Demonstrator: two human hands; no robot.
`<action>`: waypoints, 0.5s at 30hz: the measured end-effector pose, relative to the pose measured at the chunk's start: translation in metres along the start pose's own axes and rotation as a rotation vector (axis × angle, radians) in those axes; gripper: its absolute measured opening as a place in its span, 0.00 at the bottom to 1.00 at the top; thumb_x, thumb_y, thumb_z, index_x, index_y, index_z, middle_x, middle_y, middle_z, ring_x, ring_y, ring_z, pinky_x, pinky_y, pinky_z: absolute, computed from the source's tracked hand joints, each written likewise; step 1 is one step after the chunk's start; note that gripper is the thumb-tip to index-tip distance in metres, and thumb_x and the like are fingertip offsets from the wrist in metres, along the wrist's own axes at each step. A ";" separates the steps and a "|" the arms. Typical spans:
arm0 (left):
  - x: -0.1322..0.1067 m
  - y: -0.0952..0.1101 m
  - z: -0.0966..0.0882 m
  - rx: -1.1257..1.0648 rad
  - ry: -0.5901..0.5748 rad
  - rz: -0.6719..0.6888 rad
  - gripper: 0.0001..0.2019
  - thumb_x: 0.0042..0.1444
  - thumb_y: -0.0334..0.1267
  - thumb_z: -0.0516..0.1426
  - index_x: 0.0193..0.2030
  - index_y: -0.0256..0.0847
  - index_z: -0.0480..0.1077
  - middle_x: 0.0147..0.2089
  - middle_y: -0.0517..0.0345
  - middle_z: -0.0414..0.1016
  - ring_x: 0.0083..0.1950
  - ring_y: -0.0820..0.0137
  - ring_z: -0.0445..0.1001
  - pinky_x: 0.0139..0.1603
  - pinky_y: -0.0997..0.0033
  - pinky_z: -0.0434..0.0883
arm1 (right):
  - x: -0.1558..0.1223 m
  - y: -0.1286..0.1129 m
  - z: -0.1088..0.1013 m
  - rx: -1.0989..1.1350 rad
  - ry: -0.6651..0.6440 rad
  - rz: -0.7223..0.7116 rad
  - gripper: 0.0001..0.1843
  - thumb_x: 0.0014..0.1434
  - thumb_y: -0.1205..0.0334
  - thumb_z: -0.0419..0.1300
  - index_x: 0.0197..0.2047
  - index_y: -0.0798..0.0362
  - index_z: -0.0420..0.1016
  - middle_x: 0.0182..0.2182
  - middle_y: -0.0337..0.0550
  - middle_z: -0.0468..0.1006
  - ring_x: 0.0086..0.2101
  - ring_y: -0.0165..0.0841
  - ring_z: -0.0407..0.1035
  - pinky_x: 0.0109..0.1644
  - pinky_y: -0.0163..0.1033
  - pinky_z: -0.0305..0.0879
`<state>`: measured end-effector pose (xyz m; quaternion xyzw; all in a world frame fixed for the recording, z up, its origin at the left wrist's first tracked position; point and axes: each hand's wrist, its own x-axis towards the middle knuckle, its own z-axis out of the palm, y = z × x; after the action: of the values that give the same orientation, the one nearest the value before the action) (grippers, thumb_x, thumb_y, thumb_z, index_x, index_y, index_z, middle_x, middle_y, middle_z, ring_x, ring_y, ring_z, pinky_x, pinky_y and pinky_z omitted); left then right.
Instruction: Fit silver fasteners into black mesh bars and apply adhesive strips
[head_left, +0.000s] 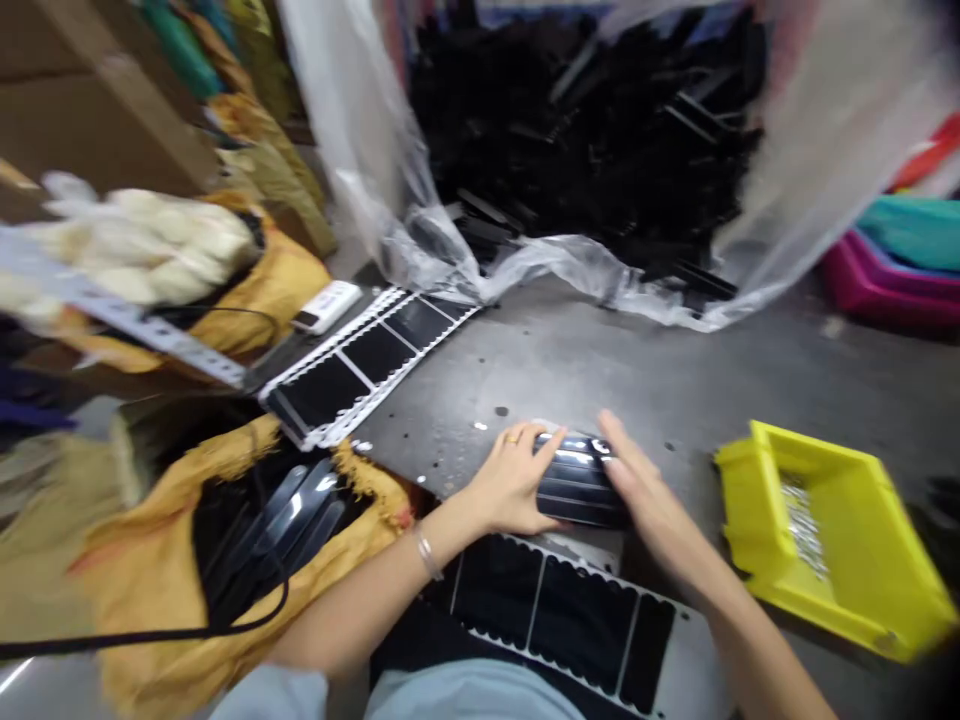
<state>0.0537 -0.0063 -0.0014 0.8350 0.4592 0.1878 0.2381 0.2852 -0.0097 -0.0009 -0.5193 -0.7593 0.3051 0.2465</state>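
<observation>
Both hands are clamping a small stack of black strips [577,482] between them, left hand [514,482] on one end and right hand [646,492] on the other, probably so the slippery pieces are lining up square. The stack is sitting on the grey metal worktop [675,370], right in front of the person. The strips are looking glossy, flat and hard, like plastic. A yellow bin [750,520] of tiny shiny bits is sitting close on the right, and a sheet of matte black pads [570,610] is lying just below.
</observation>
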 end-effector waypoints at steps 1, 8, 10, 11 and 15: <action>-0.011 -0.001 -0.004 -0.025 0.065 -0.039 0.63 0.40 0.59 0.73 0.78 0.38 0.50 0.69 0.32 0.62 0.71 0.41 0.60 0.74 0.39 0.58 | -0.007 0.003 -0.009 0.044 0.107 0.016 0.33 0.74 0.43 0.43 0.78 0.37 0.47 0.76 0.41 0.53 0.74 0.47 0.49 0.76 0.66 0.49; -0.180 -0.026 -0.071 0.087 0.462 -0.840 0.53 0.50 0.64 0.66 0.77 0.44 0.52 0.68 0.39 0.62 0.70 0.44 0.61 0.73 0.41 0.58 | -0.062 0.016 -0.012 -0.087 0.089 -0.213 0.29 0.67 0.44 0.53 0.71 0.21 0.60 0.70 0.42 0.65 0.67 0.61 0.62 0.62 0.76 0.67; -0.231 -0.043 -0.092 0.284 0.470 -1.070 0.53 0.50 0.66 0.63 0.77 0.38 0.53 0.68 0.36 0.62 0.70 0.41 0.61 0.73 0.41 0.58 | -0.065 -0.009 0.015 -0.126 -0.006 -0.304 0.30 0.69 0.49 0.55 0.72 0.28 0.60 0.71 0.45 0.65 0.66 0.60 0.64 0.59 0.75 0.70; -0.253 -0.052 -0.102 0.336 0.438 -1.158 0.54 0.50 0.67 0.61 0.77 0.37 0.52 0.68 0.35 0.63 0.70 0.40 0.61 0.71 0.42 0.59 | -0.063 -0.028 0.032 -0.113 -0.063 -0.344 0.29 0.70 0.52 0.55 0.73 0.31 0.61 0.71 0.46 0.64 0.67 0.57 0.63 0.61 0.72 0.70; -0.305 -0.086 -0.127 0.319 0.342 -1.387 0.56 0.49 0.73 0.56 0.74 0.30 0.57 0.65 0.24 0.68 0.67 0.30 0.66 0.64 0.37 0.65 | -0.036 -0.121 0.114 0.042 -0.229 -0.592 0.21 0.71 0.59 0.54 0.65 0.41 0.70 0.67 0.49 0.69 0.66 0.47 0.64 0.66 0.63 0.67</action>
<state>-0.2269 -0.1984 0.0245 0.3357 0.9349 0.0522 0.1027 0.1415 -0.1008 0.0052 -0.2329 -0.8937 0.2922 0.2483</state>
